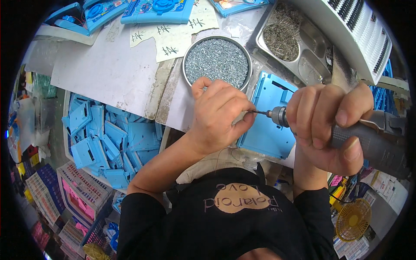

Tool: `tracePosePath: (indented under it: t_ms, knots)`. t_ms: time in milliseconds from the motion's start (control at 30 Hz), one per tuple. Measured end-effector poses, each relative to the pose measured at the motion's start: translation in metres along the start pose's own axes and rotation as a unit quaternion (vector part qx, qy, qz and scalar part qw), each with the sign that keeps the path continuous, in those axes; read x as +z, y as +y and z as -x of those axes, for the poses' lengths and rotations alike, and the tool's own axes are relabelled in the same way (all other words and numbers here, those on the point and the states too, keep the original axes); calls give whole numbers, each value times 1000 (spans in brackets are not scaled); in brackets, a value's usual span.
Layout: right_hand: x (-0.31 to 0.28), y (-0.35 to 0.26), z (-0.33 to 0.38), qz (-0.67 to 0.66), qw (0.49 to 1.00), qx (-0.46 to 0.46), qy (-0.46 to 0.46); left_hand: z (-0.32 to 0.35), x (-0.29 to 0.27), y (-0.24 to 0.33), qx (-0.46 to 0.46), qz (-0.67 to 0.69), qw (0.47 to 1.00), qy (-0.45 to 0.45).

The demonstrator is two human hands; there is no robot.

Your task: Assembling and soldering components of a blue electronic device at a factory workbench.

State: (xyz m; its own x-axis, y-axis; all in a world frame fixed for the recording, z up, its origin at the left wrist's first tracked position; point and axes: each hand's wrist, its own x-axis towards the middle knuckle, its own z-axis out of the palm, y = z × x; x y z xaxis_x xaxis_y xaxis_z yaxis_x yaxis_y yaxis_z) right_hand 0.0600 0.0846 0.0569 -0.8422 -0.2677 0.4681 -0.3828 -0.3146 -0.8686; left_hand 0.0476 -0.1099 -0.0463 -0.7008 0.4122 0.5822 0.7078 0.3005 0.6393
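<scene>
My right hand (325, 125) is wrapped round a dark grey power screwdriver (368, 141), held level with its bit pointing left. At the bit's tip, my left hand (221, 110) is closed in a pinch; whatever lies between thumb and forefinger is too small to make out. Beneath the tool, a light blue plastic panel (264, 134) with slots and holes lies on the table, partly covered by the right hand. Just beyond my left knuckles stands a round metal bowl (184, 65) full of small silvery screws (216, 60).
A metal tray (312, 65) holding more small metal parts sits at the back right, beside a white slotted rack (355, 39). Left of me, a bin (66, 125) is heaped with blue plastic panels (112, 134). Blue toy cases (158, 11) and handwritten paper (169, 45) lie along the back.
</scene>
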Motion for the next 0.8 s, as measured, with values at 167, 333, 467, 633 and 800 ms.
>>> tracePosePath:
  t_ms: [167, 333, 467, 633, 800]
  knots:
    - [6, -12, 5, 26, 1000, 10, 4, 10, -6, 3, -38, -81, 995, -34]
    - [20, 2, 25, 22, 995, 68, 67, 29, -31, -2, -77, -43, 995, -38]
    - [30, 3, 29, 33, 989, 112, 95, 36, -31, -4, -75, 14, 995, -59]
    - [39, 9, 31, 65, 985, 138, 75, 35, -25, -2, -74, -18, 997, -31]
    - [37, 18, 35, 135, 984, 115, 18, 36, -27, 3, -62, -24, 996, -54]
